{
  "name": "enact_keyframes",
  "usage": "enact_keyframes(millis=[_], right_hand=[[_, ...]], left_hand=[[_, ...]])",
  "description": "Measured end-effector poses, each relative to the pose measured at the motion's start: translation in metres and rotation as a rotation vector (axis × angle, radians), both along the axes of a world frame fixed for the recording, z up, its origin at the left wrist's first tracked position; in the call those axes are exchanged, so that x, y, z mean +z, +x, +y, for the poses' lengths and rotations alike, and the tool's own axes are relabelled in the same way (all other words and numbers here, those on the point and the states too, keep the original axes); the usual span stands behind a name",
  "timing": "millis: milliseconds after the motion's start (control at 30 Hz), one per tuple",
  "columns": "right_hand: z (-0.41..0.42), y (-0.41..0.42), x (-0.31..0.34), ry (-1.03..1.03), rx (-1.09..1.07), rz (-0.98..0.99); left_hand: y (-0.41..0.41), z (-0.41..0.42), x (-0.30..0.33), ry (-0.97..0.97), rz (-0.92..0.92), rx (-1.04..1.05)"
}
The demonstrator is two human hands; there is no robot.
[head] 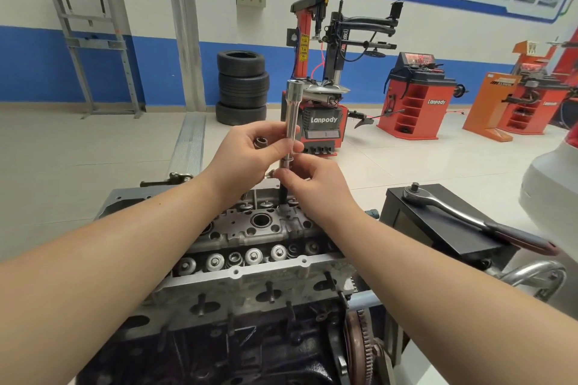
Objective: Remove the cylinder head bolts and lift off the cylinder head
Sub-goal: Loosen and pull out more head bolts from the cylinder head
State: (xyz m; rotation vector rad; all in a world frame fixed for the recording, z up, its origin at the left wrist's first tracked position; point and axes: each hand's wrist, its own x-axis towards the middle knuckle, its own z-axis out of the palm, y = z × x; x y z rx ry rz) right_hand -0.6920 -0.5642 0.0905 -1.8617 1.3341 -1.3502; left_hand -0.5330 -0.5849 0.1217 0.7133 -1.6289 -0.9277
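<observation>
From the head camera, two bare arms reach out over an engine. The left hand (256,147) has its thumb and fingers curled round a long shiny extension bar (292,116) and holds it straight up. The wide top end of the bar is open and points up. The same hand also seems to hold a small socket (260,142) against its palm, though only a bit of it shows.

The right hand (308,180) is just under the left one. Its fingertips are close together and pinch the low end of the bar, where a dark cylinder head bolt (284,194) hangs down. The bolt's tip is right at the top of the cylinder head (250,228); I cannot tell if it is still in its hole.

The cylinder head sits on the dark engine block (219,337), right under the hands. Round valve springs (253,256) line up along its near side. A toothed flywheel (359,341) is at the right end of the block.

To the right, a ratchet wrench (453,212) with a red grip lies flat on a black box (438,228).

Far behind, a stack of tyres (242,87) stands by the blue and white wall, next to a red tyre changer (322,72).
</observation>
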Motion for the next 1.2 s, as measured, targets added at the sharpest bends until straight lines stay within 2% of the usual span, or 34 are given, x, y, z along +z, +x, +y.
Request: enact_keyframes(millis=[167, 333, 433, 567, 633, 767, 867, 967, 1033, 1133, 1200], right_hand=[[0.0, 0.002, 0.0, 0.028, -0.09, 0.0], [0.0, 0.0, 0.0, 0.016, 0.002, -0.032], [0.001, 0.001, 0.001, 0.025, 0.065, -0.046], [-0.001, 0.002, -0.003, 0.057, -0.086, 0.013], [-0.002, 0.002, -0.003, 0.048, -0.101, 0.01], [0.001, 0.002, -0.001, -0.001, -0.001, 0.022], [0.001, 0.003, -0.001, 0.003, 0.007, -0.017], [-0.001, 0.003, -0.003, 0.018, -0.082, 0.02], [-0.001, 0.003, -0.003, 0.003, -0.077, 0.03], [0.0, 0.001, -0.001, -0.005, -0.009, 0.021], [0.001, 0.001, 0.0, 0.006, 0.023, 0.008]], left_hand=[[0.001, -0.007, -0.003, -0.057, -0.067, 0.157], [0.002, -0.006, -0.003, -0.021, 0.007, -0.016], [0.004, -0.009, -0.003, -0.074, -0.053, 0.066], [0.004, -0.009, -0.003, -0.065, -0.078, 0.149], [0.003, -0.007, -0.002, -0.033, -0.094, 0.107], [0.005, -0.003, 0.001, 0.062, -0.023, -0.053], [0.004, -0.002, 0.001, -0.02, -0.091, 0.063], [0.004, -0.006, -0.002, -0.003, -0.138, 0.187], [0.003, -0.005, -0.001, 0.004, -0.114, 0.15], [0.002, 0.001, 0.002, 0.012, -0.031, -0.009], [0.002, 0.001, 0.002, -0.019, -0.035, -0.01]])
